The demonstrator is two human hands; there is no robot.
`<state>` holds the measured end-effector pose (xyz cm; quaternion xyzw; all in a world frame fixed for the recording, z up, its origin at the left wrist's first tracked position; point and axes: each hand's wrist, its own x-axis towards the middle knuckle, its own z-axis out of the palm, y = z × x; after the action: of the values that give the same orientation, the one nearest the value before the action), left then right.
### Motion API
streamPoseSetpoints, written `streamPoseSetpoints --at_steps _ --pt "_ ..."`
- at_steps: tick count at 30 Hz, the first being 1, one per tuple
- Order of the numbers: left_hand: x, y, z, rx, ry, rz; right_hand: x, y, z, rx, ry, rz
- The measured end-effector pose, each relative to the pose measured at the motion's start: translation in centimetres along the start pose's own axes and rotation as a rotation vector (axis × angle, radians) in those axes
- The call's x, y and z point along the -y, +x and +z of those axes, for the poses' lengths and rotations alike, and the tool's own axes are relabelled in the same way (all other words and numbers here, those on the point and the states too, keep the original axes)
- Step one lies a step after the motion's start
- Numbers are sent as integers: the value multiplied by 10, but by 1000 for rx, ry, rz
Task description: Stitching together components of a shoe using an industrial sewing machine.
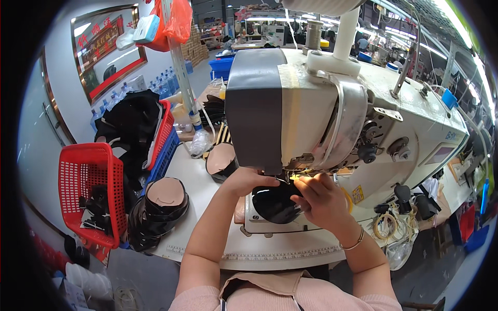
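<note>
Under the head of a large white and grey sewing machine (pixel 321 114), a black glossy curved piece (pixel 275 202) lies at the lit needle area. My left hand (pixel 248 181) grips its far left edge, thumb on top and the other fingers partly hidden by the machine head. On the other side, my right hand (pixel 324 199) has its fingers bent together close to the needle, thumb near the piece's right edge. What those fingertips pinch is too small to make out.
Left on the white table stand a stack of black pieces with beige linings (pixel 155 207) and a smaller beige-lined stack (pixel 220 158). Beyond are a red basket (pixel 116 192) and a heap of black material (pixel 129 119). Tape rolls (pixel 385 226) lie at the right.
</note>
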<state>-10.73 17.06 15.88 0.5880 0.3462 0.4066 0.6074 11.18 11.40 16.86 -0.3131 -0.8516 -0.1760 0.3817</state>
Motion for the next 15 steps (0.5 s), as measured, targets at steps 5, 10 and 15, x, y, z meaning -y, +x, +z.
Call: streamPoseSetpoints --at_steps 5,10,15 --pt "-26 8 2 -27 205 56 -41 -13 0 186 155 275" --pt "-45 0 11 -227 492 137 -17 -5 -6 177 177 218" --pt "-8 -8 11 -375 595 415 -3 -6 -7 80 9 147"
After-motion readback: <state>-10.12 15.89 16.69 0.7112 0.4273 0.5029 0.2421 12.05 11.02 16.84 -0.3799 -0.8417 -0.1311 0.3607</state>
